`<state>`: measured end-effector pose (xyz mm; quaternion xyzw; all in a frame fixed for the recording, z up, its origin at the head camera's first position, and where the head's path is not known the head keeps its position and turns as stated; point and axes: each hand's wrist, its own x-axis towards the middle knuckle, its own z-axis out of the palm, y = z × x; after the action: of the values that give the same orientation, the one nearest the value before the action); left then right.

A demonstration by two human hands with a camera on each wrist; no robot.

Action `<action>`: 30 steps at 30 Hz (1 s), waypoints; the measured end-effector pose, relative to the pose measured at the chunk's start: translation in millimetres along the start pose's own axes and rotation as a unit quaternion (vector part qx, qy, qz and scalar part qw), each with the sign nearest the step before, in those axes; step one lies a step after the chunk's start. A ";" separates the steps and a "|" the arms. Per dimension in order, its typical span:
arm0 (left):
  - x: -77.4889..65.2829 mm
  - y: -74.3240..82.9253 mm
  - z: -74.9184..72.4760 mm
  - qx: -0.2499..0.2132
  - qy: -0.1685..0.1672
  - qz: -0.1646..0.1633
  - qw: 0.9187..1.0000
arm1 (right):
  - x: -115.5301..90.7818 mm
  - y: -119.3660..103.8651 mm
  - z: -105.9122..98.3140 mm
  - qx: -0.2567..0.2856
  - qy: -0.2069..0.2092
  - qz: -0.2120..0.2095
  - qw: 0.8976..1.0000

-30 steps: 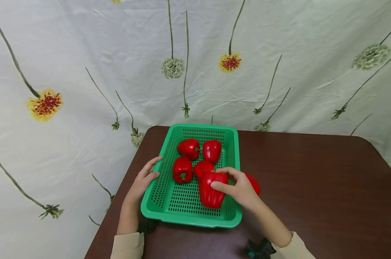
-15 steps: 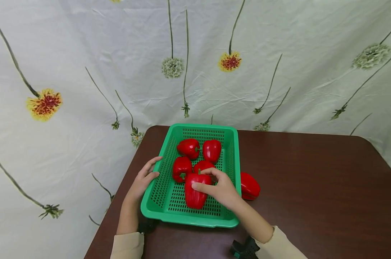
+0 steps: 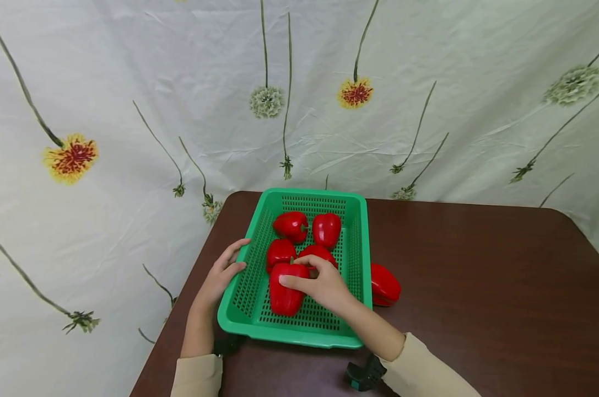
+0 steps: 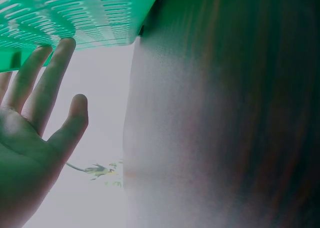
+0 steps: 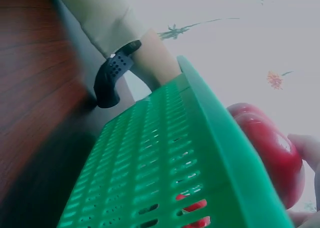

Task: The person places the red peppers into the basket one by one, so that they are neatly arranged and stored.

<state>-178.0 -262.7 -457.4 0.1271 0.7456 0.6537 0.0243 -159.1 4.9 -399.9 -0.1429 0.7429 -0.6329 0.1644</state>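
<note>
Right hand: the right hand (image 3: 324, 286) curled around a red pepper (image 3: 285, 289); fingers over its top and near side.
Left hand: the left hand (image 3: 220, 275) lay relaxed, straight fingers against the left rim of the green basket (image 3: 239, 325); it gripped nothing.
Pepper's place: inside the basket, near its front; whether it touched the floor I could not tell.
Handling: probably light, glossy and smooth, so likely slippery; best taken around the broad body.
Other peppers: 4 peppers (image 3: 304, 231) lay behind it in the basket; 1 (image 3: 384, 284) lay outside, just beside the right wall.
Surface: a dark brown tabletop (image 3: 478, 286).
Room: a pale flowered cloth (image 3: 130, 110) hung behind.
</note>
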 end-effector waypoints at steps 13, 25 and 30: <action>1.2 -3.5 2.8 -0.016 -0.009 0.003 1.000 | 5.6 6.8 11.4 -0.060 -0.001 0.015 0.998; 2.5 -1.4 1.5 0.028 0.008 -0.001 1.000 | 14.6 18.7 23.4 -0.142 0.014 0.000 0.990; 0.7 -1.8 0.3 0.004 0.001 0.000 1.000 | 15.5 22.7 28.7 -0.161 0.009 0.000 0.987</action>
<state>-178.9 -262.6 -459.2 0.1271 0.7479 0.6511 0.0232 -161.1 -23.7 -427.4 -0.1622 0.8363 -0.5066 0.1327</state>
